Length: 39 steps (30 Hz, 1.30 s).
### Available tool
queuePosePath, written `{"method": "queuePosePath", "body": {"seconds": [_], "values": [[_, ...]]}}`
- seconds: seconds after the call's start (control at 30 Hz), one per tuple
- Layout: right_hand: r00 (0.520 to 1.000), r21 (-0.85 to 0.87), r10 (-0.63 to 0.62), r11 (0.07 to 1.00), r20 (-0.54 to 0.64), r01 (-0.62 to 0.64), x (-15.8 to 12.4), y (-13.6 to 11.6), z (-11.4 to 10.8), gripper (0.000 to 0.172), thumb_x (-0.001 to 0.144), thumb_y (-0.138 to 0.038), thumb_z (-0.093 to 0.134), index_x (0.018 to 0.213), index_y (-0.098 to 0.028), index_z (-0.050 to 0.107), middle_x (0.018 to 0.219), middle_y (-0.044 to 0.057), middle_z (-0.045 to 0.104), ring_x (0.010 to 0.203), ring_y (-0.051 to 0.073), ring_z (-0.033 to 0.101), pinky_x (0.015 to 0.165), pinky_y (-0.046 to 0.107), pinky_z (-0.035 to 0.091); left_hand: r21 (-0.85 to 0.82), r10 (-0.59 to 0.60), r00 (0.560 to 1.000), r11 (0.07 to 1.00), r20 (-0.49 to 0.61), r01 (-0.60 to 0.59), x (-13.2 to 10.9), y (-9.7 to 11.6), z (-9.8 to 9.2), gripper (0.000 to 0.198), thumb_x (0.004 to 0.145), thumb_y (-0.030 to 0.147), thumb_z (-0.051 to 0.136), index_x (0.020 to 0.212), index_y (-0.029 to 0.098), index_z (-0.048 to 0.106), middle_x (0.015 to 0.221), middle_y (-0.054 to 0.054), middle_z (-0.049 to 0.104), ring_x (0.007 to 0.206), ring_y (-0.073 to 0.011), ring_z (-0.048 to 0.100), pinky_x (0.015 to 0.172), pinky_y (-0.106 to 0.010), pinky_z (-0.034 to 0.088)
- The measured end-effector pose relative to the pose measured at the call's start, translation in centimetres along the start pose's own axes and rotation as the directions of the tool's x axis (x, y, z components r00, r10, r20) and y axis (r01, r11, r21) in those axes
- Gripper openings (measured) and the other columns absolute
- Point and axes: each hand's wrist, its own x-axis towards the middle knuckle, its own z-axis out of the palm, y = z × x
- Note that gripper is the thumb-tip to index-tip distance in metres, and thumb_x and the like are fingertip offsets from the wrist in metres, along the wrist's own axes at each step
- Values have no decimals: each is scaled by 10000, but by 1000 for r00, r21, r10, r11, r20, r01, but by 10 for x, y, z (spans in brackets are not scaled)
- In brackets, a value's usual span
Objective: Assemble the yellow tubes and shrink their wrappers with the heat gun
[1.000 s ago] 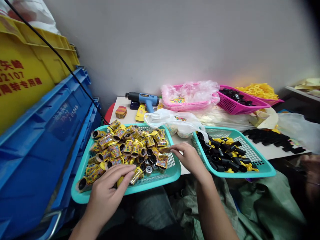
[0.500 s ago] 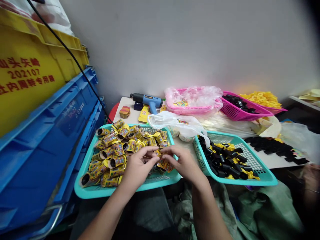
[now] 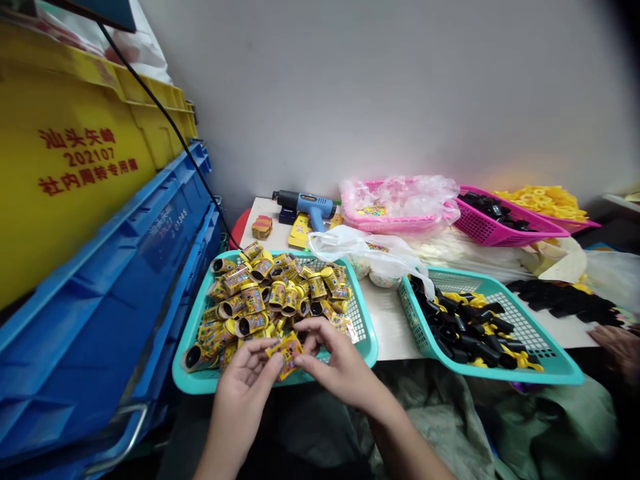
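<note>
A small flat yellow-orange printed label, perhaps a plastic sleeve, is pinched between my two hands over the front edge of the left turquoise basket. My left hand grips its left side between thumb and fingers. On the other side, the thumb and fingers of my right hand close on its right edge. Behind my hands, the basket is heaped with small black cylinders in yellow printed wraps, lying at many angles. More loose printed labels lie at the basket's right side.
To the right stands a turquoise basket of black cylinders with yellow parts. Behind are a blue heat gun, a white plastic bag and pink baskets. Stacked blue crates wall the left. Another person's hand rests far right.
My hands have come left and down, toward me, from the basket's right part with the label, which now shows flat between them. The camera view has shifted slightly left.
</note>
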Motion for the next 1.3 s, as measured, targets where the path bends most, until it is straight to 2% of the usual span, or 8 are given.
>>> {"method": "queuePosePath", "body": {"seconds": [0.2, 0.3, 0.47, 0.7, 0.8, 0.93, 1.17, 1.3], "values": [[958, -392, -287, 884, -27, 254, 42, -20, 5, 164, 941, -251, 483, 973, -182, 628, 886, 37, 663, 843, 147, 584, 800, 295, 447, -55, 43, 990, 997, -132, -51, 11, 12, -36, 639, 558, 344, 853, 1116, 212, 571, 830, -25, 758, 758, -176, 721, 650, -229, 596], [831, -595, -480, 593, 280, 543, 74, -23, 11, 199, 930, -232, 480, 1057, -172, 622, 1134, 87, 634, 1076, 191, 518, 943, 353, 391, 13, 120, 963, 993, -242, -121, 17, 14, -53, 615, 561, 372, 850, 1105, 210, 611, 779, -15, 747, 681, -167, 706, 509, -183, 564], [692, -645, -311, 254, 651, 721, 100, -1, 18, 384, 948, -485, 460, 1193, -215, 582, 1322, 77, 519, 1216, 248, 379, 918, 391, 338, 54, 127, 923, 992, -364, -116, 19, 11, -71, 421, 583, 422, 830, 926, 206, 717, 769, -3, 754, 617, -114, 680, 553, -153, 567], [779, -731, -262, 271, 569, 626, 65, 4, -21, 246, 904, -342, 504, 769, -163, 606, 884, 62, 617, 865, 194, 463, 815, 371, 308, 112, 138, 904, 989, -404, -101, 25, 7, -86, 400, 575, 402, 821, 912, 198, 746, 784, -12, 761, 668, -138, 685, 555, -166, 560], [802, -741, -291, 312, 521, 594, 62, -2, -7, 334, 969, -408, 422, 899, -159, 633, 990, 85, 624, 922, 201, 466, 822, 350, 325, 145, 181, 917, 980, -356, -137, 28, 7, -82, 377, 599, 398, 810, 917, 207, 744, 772, -8, 758, 618, -134, 660, 528, -187, 551], [727, -673, -251, 275, 639, 686, 72, 6, 17, 385, 974, -495, 401, 1113, -199, 604, 1177, 73, 594, 1047, 206, 458, 876, 351, 323, 221, 186, 921, 969, -342, -114, 29, 11, -81, 314, 633, 437, 792, 851, 214, 757, 729, 0, 752, 541, -110, 612, 538, -187, 539], [882, -850, -92, 236, 463, 471, 62, 22, -17, 288, 949, -359, 472, 795, -168, 622, 813, 64, 624, 868, 206, 463, 821, 386, 298, 146, 126, 935, 986, -333, -81, 31, 11, -89, 367, 569, 491, 813, 828, 237, 763, 687, 11, 745, 499, -116, 605, 493, -192, 532], [857, -824, -222, 245, 465, 510, 63, 13, 4, 298, 985, -329, 384, 985, -166, 633, 980, 77, 626, 911, 204, 463, 800, 358, 311, 214, 114, 942, 976, -314, -47, 34, 7, -86, 351, 574, 514, 800, 801, 247, 776, 656, 7, 742, 525, -145, 636, 539, -223, 559]]}}
